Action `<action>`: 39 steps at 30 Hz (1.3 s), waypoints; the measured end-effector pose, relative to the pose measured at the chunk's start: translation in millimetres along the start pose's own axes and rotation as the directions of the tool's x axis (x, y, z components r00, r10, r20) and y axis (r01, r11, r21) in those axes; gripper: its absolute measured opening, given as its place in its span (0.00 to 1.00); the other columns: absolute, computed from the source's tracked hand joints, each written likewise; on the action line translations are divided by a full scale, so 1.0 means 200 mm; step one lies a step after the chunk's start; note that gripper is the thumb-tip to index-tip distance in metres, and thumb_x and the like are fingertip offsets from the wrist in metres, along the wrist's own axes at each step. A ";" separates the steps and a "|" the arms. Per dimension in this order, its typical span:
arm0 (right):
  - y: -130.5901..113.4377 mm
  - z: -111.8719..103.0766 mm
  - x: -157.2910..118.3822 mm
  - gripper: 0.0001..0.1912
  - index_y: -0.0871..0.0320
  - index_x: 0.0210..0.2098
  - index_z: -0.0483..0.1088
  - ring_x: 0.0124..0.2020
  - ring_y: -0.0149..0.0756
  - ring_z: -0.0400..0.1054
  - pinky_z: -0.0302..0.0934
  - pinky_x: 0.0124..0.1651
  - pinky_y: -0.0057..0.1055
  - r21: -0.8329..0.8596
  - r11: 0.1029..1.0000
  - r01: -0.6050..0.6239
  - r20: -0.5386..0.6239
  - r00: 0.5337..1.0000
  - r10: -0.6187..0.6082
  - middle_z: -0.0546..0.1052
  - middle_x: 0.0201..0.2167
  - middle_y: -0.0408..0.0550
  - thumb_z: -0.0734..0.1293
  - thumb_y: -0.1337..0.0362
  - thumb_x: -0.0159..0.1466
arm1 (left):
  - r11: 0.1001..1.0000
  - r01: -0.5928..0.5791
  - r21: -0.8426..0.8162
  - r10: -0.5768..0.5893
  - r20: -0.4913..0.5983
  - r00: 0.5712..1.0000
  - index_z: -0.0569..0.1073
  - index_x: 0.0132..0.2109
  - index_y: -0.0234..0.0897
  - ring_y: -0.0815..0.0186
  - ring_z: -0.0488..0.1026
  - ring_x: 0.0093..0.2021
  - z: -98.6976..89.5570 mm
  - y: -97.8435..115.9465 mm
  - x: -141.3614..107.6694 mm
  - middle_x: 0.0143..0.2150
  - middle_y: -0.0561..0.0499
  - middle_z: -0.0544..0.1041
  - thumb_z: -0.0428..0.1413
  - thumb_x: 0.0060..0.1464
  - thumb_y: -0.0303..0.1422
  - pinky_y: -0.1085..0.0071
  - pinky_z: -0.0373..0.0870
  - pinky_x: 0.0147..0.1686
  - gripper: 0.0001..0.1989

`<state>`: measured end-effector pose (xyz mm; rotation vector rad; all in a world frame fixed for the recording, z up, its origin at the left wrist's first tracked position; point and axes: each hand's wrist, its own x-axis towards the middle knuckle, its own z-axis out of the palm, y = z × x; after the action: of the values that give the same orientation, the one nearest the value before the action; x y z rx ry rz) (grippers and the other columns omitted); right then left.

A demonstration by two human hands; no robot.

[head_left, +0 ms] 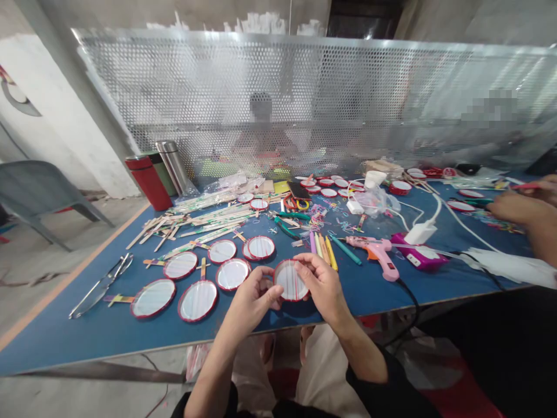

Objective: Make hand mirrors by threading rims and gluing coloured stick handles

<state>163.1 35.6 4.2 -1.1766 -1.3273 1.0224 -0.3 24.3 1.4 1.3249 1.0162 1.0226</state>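
Grasping a red-rimmed round hoop [290, 280] at lower centre of the view, the left hand [250, 299] and right hand [322, 287] pinch its rim from either side over the blue table [52, 331], with thin red strands [289, 284] crossing its white face. Loosened fingers could let the strands slip or drop the hoop onto the similar hoops [198, 301] at lower left. The black cord [407, 302] of the pink hot glue gun [374, 255] could snag the right wrist. No brand or writing is legible.
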 end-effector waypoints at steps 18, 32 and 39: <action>0.09 0.00 -0.02 0.18 0.57 0.30 0.68 0.16 0.28 0.56 0.52 0.19 0.24 -0.170 0.978 0.120 -0.176 0.973 -0.150 0.61 0.15 0.36 0.61 0.49 0.63 | 0.998 -0.036 0.045 0.041 -0.104 0.994 0.64 0.40 0.38 0.68 0.72 0.20 0.01 -0.03 0.00 0.19 0.62 0.69 0.61 0.47 0.42 0.72 0.70 0.24 0.18; 0.05 0.00 -0.01 0.17 0.57 0.24 0.66 0.20 0.28 0.56 0.52 0.24 0.25 -0.209 0.961 0.182 -0.079 0.976 -0.202 0.63 0.17 0.38 0.64 0.51 0.61 | 0.988 -0.059 0.144 0.063 -0.023 0.998 0.69 0.34 0.36 0.68 0.73 0.24 -0.01 -0.03 -0.03 0.22 0.57 0.73 0.60 0.47 0.39 0.73 0.68 0.27 0.12; 0.08 -0.01 -0.01 0.18 0.57 0.25 0.66 0.18 0.27 0.52 0.49 0.21 0.24 -0.169 0.973 0.156 -0.069 0.983 -0.170 0.60 0.16 0.36 0.63 0.50 0.62 | 0.978 -0.085 0.188 0.088 -0.010 0.996 0.70 0.37 0.36 0.67 0.72 0.26 0.00 -0.04 -0.04 0.24 0.56 0.74 0.58 0.51 0.38 0.71 0.68 0.29 0.11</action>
<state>165.7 35.1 -11.0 -1.1957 -1.4368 0.7508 -3.1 17.5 -5.8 1.5276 1.0984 1.0250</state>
